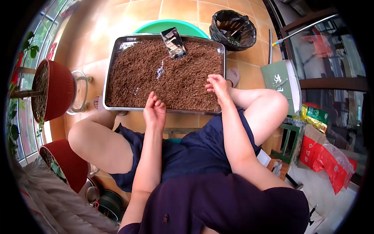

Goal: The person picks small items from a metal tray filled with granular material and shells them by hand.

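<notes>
Covering most of the rimmed metal tray (106, 82), coarse brown granules (134, 64) lie spread but uneven, topped by a glossy rectangular object (173, 42) and crumpled pale scrap (160, 71). Left hand (155, 112) half-curled, right hand (219, 86) fingers bunched; whether either grip holds anything, I can't tell.

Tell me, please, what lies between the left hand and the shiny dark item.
The head view shows brown granules and a small pale clump there.
</notes>
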